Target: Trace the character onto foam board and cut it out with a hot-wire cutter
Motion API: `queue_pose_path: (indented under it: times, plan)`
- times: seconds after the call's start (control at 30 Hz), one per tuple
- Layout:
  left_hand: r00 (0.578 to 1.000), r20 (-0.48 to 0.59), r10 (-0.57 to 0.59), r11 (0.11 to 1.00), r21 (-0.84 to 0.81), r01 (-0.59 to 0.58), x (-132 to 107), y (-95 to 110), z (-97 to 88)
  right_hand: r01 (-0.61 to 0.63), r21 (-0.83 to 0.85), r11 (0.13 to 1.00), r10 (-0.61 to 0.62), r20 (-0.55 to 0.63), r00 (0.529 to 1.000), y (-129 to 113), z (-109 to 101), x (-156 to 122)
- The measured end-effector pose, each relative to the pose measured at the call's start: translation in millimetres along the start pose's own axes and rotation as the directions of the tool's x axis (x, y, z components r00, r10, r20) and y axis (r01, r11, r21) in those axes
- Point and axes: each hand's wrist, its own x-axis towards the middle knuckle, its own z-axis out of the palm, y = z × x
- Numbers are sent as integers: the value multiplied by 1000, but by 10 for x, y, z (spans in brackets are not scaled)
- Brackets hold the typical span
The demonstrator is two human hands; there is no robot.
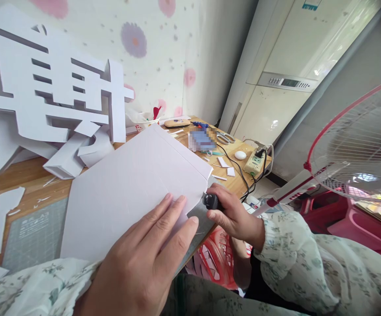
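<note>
A large white foam board lies at a slant over a grey cutting mat. My left hand is spread flat on its near right part, fingers apart, holding nothing. My right hand is wrapped round a utility knife with a black handle, at the board's right edge. The knife's blade is hidden or too small to make out. Beside it, that edge is uneven and a strip of mat shows. A thin line runs along the board's far right side.
Tall white cut-out characters stand at the left. Scissors, a white egg-shaped thing, board scraps and a power strip with cables lie at the back right. A pink-rimmed fan stands right; a red bag sits below the table edge.
</note>
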Motion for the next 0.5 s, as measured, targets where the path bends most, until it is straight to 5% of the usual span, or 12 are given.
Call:
queue_pose_path:
  times: [0.37,0.5]
  plan:
    - [1000,-15,-28,999,-17,27,-12,-1,17,-84,3,996,84,-97,992,78,-38,1]
    - [1000,-4,-3,1000,-14,3,-10,-11,5,-17,34,999,17,-15,1000,45,-58,20]
